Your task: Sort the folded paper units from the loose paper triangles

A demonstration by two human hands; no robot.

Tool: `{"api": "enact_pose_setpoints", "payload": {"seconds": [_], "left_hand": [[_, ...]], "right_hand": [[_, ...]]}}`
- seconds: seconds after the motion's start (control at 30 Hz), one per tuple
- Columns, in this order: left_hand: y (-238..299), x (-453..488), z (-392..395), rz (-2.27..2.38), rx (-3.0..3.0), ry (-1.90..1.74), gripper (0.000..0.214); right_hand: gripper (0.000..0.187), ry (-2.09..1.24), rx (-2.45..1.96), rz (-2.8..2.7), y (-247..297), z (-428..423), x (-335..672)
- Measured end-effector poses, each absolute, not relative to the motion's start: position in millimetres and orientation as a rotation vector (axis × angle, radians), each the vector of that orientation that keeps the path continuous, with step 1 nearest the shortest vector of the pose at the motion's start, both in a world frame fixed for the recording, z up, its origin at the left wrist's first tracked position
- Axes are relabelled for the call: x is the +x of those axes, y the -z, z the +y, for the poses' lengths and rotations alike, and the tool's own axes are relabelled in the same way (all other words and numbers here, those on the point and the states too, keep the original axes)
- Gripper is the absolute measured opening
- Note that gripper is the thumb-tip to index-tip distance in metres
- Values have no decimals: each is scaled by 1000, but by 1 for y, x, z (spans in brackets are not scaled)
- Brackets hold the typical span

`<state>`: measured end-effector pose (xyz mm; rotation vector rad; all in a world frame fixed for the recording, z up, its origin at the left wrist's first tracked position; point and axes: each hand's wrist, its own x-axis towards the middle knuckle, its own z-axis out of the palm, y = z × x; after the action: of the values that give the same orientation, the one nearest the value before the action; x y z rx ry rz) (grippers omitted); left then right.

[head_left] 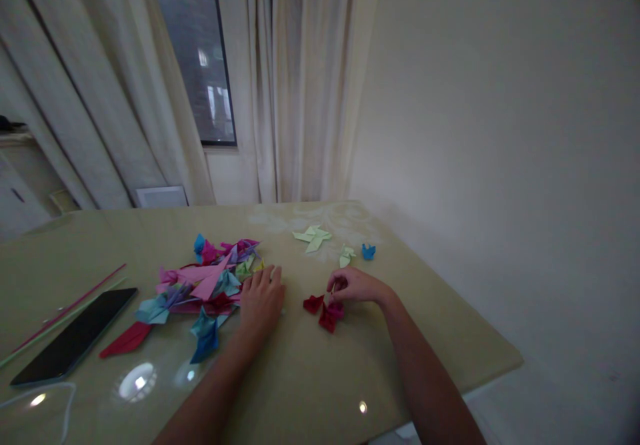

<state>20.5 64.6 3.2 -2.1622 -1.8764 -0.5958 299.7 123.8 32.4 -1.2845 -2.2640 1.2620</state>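
Observation:
My left hand (263, 297) lies at the right edge of a heap of colourful origami pieces, fingers stretched out and touching the paper there. The heap includes a pink folded piece (213, 278), a light blue one (153, 309) and a darker blue one (205, 335). To the right, the thumb and fingertips of my right hand (356, 286) are pinched together on a red origami piece (328, 318); the exact grip is partly hidden. Beside it on the table sits a smaller red origami piece (313, 304).
Beyond my right hand lie a pale green origami piece (314, 237), a smaller green one (346, 255) and a blue one (369, 252). At left are a black phone-like slab (75, 335), thin sticks (70, 308) and a white cable (67, 405). A wall borders the table (430, 338) on the right.

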Motion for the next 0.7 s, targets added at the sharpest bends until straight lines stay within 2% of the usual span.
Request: {"api": "enact_pose_setpoints", "payload": {"seconds": [0.13,0.27,0.33,0.47,0.57,0.7], "left_hand": [[0,11,68,-1891,-2278,478,26],[8,20,71,-1723,-2497,672,19],[13,27,71,-1651,-2615,830,25],[15,34,69,-1473,-2782,1194,52],[12,32,69,-1355,-2875,1306,56],[12,25,70,-1429,-2762,1218,57]], "right_hand": [[40,-1376,-1263,-2214,-37,120,301],[50,-1285,-1238,-2179,-40,116,291],[50,-1153,-1230,-2159,-38,114,280],[45,-940,-1142,-2138,-26,113,256],[33,-868,-1126,-2188,-18,112,246],[18,-780,-1183,-2261,-18,111,242]]}}
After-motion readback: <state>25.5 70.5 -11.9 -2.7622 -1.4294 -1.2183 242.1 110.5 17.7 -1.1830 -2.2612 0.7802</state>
